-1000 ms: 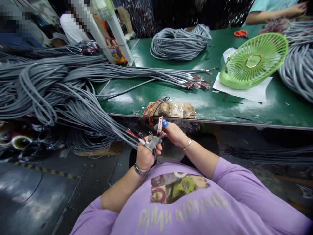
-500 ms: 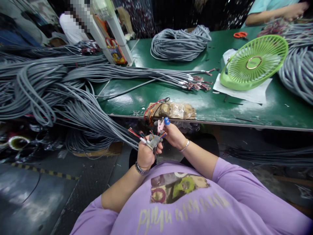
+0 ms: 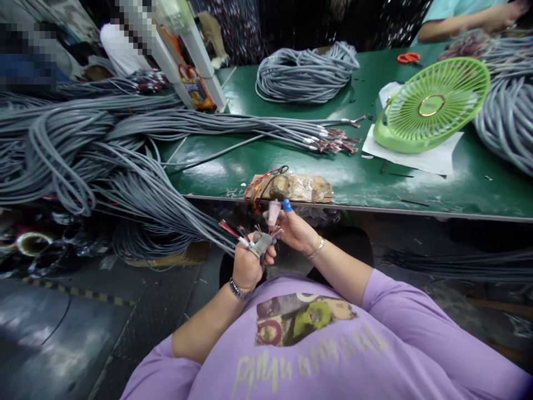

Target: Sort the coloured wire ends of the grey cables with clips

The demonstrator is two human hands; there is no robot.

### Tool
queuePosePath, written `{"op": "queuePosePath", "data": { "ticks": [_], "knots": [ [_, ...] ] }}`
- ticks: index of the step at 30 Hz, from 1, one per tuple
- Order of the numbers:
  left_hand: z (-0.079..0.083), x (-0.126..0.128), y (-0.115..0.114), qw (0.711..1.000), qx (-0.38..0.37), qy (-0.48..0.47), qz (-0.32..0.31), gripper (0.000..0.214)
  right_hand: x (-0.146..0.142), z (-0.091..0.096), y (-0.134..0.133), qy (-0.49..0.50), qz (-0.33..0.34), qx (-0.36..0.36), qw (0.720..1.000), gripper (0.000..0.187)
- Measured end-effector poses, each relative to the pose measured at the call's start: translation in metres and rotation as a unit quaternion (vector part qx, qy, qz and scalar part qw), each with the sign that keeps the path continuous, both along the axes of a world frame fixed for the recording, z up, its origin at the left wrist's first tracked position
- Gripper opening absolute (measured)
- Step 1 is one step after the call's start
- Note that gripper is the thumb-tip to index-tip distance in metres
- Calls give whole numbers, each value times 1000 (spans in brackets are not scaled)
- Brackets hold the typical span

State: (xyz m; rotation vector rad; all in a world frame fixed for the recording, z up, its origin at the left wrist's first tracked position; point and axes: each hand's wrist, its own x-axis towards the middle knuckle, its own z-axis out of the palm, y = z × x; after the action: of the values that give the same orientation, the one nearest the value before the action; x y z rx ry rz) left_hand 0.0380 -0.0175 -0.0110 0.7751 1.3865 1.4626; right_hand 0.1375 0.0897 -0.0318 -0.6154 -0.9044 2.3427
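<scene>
My left hand (image 3: 249, 264) is closed around the ends of several grey cables (image 3: 208, 225), and a grey covering wraps its thumb (image 3: 262, 243). Thin coloured wires (image 3: 228, 226), red among them, fan out from the stripped ends above this fist. Close on its right, my right hand (image 3: 297, 230) has its fingers bent in at the wire tips (image 3: 275, 230). One of its digits has a blue cover (image 3: 287, 206); beside that is a blurred pale pink tip (image 3: 273, 213). Which single wire the right fingers pinch is hidden.
A wooden block (image 3: 308, 189) with red and black leads lies at the green table's (image 3: 375, 194) front edge. Behind it are more stripped cables (image 3: 250, 123), a cable coil (image 3: 306, 75), a green fan (image 3: 433, 105) and orange-handled scissors (image 3: 408, 58). A co-worker's arm (image 3: 462, 28) shows top right.
The pink tip and blue-covered digit of my right hand have shifted slightly, the pink one now blurred. My left hand keeps its grip on the cables in nearly the same place.
</scene>
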Motion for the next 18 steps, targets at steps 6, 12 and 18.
{"op": "queuePosePath", "data": {
  "ticks": [6,12,18],
  "knots": [
    [-10,-3,-12,999,-7,44,-7,28,30,0,-5,-30,104,40,993,54],
    [-13,-1,-11,993,-10,106,-42,29,38,10,-14,-72,58,153,984,36],
    [-6,-4,-11,983,-42,116,-133,32,32,15,-20,-96,49,171,979,38]
  ]
}}
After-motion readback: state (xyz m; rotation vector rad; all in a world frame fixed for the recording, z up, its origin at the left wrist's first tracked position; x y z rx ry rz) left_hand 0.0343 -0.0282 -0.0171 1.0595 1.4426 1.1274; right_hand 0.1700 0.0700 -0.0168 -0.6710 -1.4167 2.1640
